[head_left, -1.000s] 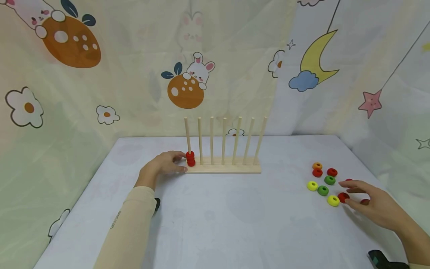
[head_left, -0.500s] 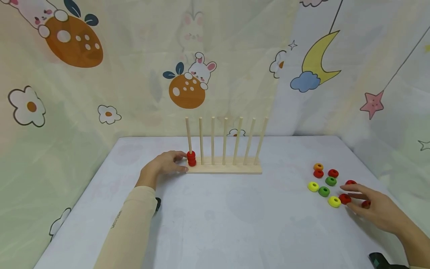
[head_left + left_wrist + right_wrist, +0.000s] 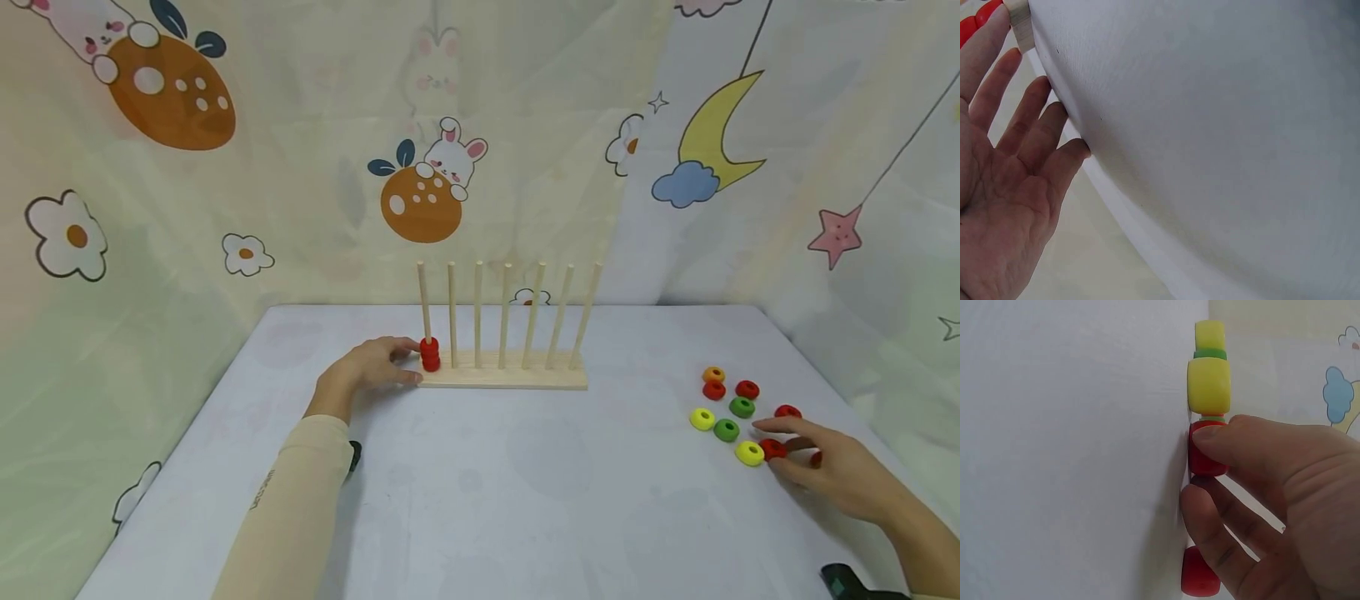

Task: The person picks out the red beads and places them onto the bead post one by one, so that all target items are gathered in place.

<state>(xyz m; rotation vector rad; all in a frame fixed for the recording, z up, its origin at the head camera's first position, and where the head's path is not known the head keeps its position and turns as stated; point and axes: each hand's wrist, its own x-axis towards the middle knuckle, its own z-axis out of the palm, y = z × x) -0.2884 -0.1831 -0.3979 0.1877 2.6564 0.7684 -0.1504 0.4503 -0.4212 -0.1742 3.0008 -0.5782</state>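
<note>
A wooden peg rack with several upright dowels stands near the back of the table. Red beads are stacked low on its leftmost dowel. My left hand rests at the rack's left end, fingers mostly straight, touching the base in the left wrist view. Off to the right, my right hand pinches a red bead lying on the table. The right wrist view has the thumb pressed on that bead, other fingers curled close by and partly hidden. Another red bead sits beyond those fingers.
Loose beads lie around the right hand: yellow beads, green beads, an orange bead and more red beads. A white-covered table spans the front, with a printed cloth hanging behind it.
The head view has shifted slightly. My right hand's fingers have closed in around the red bead beside the front yellow one. The left hand stays at the rack.
</note>
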